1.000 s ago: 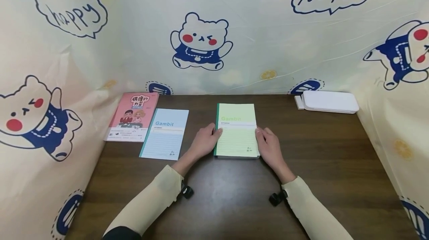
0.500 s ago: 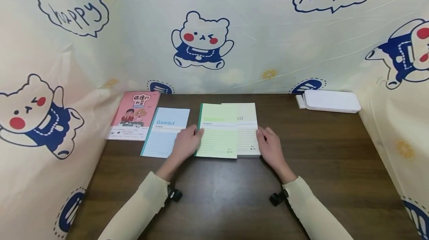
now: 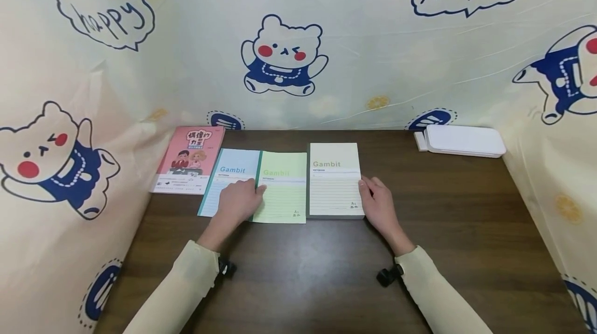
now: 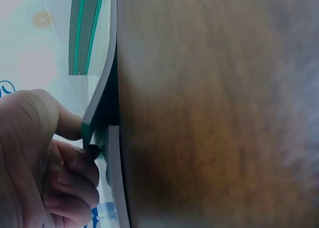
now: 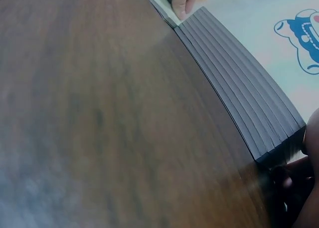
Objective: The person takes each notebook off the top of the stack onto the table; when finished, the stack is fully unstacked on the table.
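Observation:
My left hand [image 3: 238, 200] pinches the spine edge of a pale green notebook [image 3: 282, 194]. In the left wrist view, that edge [image 4: 99, 93] is raised between thumb and fingers, with the rest lying low along the table. The green notebook's left side overlaps a light blue notebook [image 3: 233, 160]. Just right of it sits a stack of notebooks, topped by a white notebook [image 3: 335, 184] marked Gambit. My right hand [image 3: 380, 202] holds the stack's right edge, thumb at the top cover. Several layered page edges [image 5: 234, 78] show in the right wrist view.
A pink book [image 3: 191, 160] with cartoon figures lies at the back left, beside the blue notebook. Toward the back right rests a white case [image 3: 464, 141]. A printed cloth [image 3: 364, 28] hangs behind and around the dark wooden table [image 3: 308, 282].
My left hand has slid the green notebook leftward off the stack to the blue notebook, uncovering the white one. My right hand has stayed at the stack's right edge.

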Tool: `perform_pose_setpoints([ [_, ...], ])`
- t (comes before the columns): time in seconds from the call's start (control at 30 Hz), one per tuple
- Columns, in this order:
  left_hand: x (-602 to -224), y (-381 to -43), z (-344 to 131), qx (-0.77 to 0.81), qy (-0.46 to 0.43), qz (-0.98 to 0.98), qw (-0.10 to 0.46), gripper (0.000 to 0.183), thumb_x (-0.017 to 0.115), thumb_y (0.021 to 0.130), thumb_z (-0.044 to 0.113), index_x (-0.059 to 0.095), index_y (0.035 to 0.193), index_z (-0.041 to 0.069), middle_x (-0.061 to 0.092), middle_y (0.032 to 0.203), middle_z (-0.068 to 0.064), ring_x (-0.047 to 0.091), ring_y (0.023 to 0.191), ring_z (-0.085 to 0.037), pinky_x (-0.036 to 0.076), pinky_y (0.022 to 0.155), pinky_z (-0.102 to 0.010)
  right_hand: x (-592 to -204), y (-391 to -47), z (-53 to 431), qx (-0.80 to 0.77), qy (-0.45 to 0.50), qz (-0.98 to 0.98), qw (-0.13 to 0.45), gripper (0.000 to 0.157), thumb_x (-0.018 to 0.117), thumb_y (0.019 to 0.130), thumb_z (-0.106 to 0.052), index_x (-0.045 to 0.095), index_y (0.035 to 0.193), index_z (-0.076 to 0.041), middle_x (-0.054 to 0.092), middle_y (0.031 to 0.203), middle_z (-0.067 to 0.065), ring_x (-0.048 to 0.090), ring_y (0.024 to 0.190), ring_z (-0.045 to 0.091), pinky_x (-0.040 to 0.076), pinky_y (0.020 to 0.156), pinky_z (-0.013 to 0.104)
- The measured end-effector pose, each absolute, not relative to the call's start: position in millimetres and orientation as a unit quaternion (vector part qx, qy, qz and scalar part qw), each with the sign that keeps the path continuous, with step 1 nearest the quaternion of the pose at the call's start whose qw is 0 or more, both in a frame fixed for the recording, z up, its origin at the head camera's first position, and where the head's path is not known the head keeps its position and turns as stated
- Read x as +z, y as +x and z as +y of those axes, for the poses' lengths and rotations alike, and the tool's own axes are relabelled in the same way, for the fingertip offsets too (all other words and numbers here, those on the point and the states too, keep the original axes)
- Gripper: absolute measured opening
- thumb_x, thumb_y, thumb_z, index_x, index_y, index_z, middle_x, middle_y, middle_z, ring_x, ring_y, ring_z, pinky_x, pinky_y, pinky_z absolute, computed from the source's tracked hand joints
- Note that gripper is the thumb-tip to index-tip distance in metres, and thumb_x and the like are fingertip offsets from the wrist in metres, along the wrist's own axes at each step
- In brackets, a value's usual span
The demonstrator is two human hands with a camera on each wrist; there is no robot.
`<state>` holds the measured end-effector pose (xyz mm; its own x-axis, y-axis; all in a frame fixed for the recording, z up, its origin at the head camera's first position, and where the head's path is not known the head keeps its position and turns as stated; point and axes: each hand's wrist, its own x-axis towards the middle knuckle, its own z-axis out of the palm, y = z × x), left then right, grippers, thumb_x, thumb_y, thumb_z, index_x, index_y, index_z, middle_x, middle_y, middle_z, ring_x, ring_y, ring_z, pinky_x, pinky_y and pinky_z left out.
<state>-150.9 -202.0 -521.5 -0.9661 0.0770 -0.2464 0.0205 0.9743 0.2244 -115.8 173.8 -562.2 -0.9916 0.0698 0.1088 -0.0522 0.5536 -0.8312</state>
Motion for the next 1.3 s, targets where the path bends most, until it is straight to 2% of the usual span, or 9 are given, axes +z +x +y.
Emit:
perform_pose_setpoints([
  [0.17, -519.4, -153.9, -203.6, 0.078, 0.057, 0.987, 0.132, 0.055, 0.052, 0.114, 0.049, 0.072, 0.129, 0.000, 0.068, 0.085, -0.012, 0.060, 0.072, -0.030, 0.046, 0.067, -0.041, -562.4, -114.9, 174.3, 0.471, -0.003, -0.880, 0.064, 0.045, 0.052, 0.118, -0.028, 0.067, 0.147, 0.003, 0.060, 0.094, 0.013, 0.051, 0.079, 0.024, 0.043, 0.071, 0.035],
  [0.4, -521.5, -158.6, -202.4, 0.058, 0.088, 0.988, 0.112, 0.050, 0.044, 0.118, 0.042, 0.074, 0.116, 0.002, 0.059, 0.070, -0.006, 0.057, 0.064, -0.026, 0.043, 0.063, -0.039, -560.0, -112.9, 176.3, 0.462, -0.008, -0.884, 0.068, 0.046, 0.050, 0.118, -0.029, 0.067, 0.147, 0.004, 0.062, 0.094, 0.013, 0.051, 0.079, 0.025, 0.043, 0.070, 0.036],
  [0.67, -522.6, -159.6, -202.7, 0.045, 0.093, 0.989, 0.110, 0.045, 0.050, 0.117, 0.042, 0.074, 0.127, 0.005, 0.065, 0.078, -0.006, 0.060, 0.071, -0.026, 0.047, 0.069, -0.039, -559.3, -112.0, 174.8, 0.464, -0.008, -0.883, 0.070, 0.046, 0.050, 0.118, -0.029, 0.067, 0.146, 0.004, 0.063, 0.094, 0.013, 0.052, 0.078, 0.025, 0.043, 0.070, 0.037],
  [1.3, -526.1, -157.9, -202.6, 0.031, 0.114, 0.988, 0.096, 0.042, 0.057, 0.115, 0.045, 0.071, 0.127, 0.008, 0.058, 0.072, -0.005, 0.057, 0.067, -0.026, 0.044, 0.065, -0.037, -557.6, -111.9, 177.0, 0.455, -0.011, -0.888, 0.066, 0.046, 0.049, 0.119, -0.026, 0.066, 0.146, 0.006, 0.065, 0.097, 0.016, 0.053, 0.080, 0.027, 0.045, 0.073, 0.039],
])
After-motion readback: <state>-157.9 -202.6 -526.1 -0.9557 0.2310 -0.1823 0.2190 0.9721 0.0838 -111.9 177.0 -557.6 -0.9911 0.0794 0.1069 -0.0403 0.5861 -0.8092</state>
